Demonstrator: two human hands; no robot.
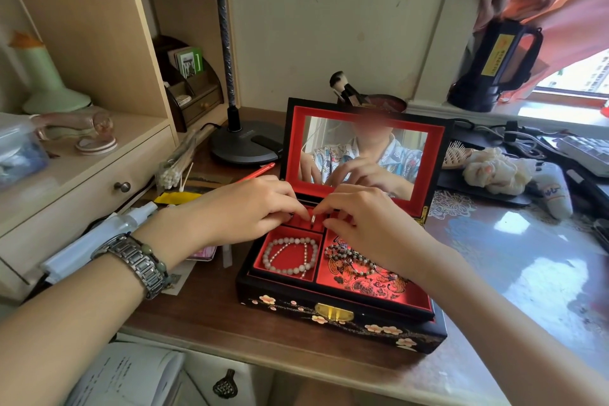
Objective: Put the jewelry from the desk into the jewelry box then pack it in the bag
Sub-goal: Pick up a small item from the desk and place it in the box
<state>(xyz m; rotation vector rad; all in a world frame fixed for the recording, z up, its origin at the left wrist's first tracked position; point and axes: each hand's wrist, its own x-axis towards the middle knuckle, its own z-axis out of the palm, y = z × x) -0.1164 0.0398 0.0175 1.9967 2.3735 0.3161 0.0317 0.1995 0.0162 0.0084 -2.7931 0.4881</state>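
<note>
I pinch a small, hard, slippery ring (313, 218) between my left hand (250, 208) and right hand (359, 221), at twelve o'clock in the jewelry box (339, 316); hold its rim.

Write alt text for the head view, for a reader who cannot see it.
Both hands, left hand and right hand, meet over the ring slots of an open black jewelry box lined in red, fingertips at a ring. A pale bead bracelet and a darker bead necklace lie in its front compartments.
</note>
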